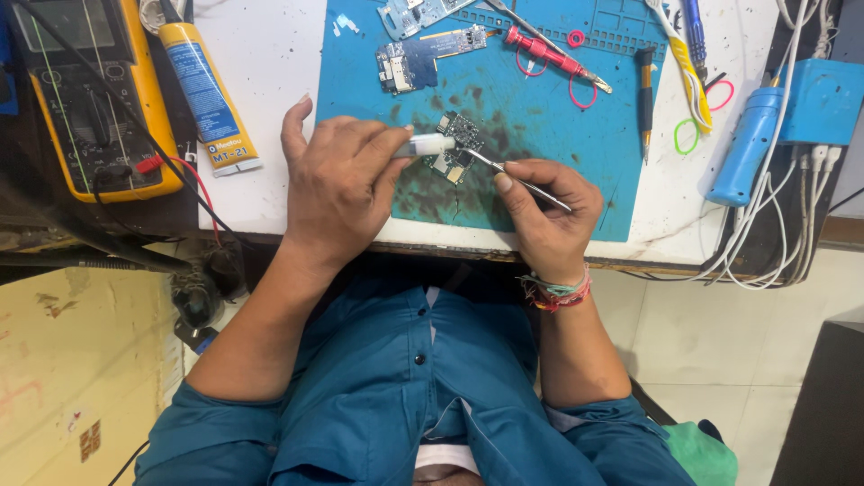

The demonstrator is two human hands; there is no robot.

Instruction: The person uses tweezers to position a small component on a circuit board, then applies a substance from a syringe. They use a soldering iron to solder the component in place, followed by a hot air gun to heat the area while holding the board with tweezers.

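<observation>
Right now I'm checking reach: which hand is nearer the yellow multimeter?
Left. The left hand lies right of the yellow multimeter; the right hand is farther right.

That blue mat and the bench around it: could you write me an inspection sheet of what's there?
Surface: blue work mat, dark-stained, on a white bench top.
Job's things: small circuit board on the mat; white tube; metal tweezers.
Clutter: two more boards, red screwdriver, yellow glue tube, coloured rings.
Grips: left hand shut on the white tube; right hand shut on the tweezers, tips at the board.
Cables: white leads by a blue box; meter leads.
Surroundings: yellow multimeter, tiled floor.
</observation>
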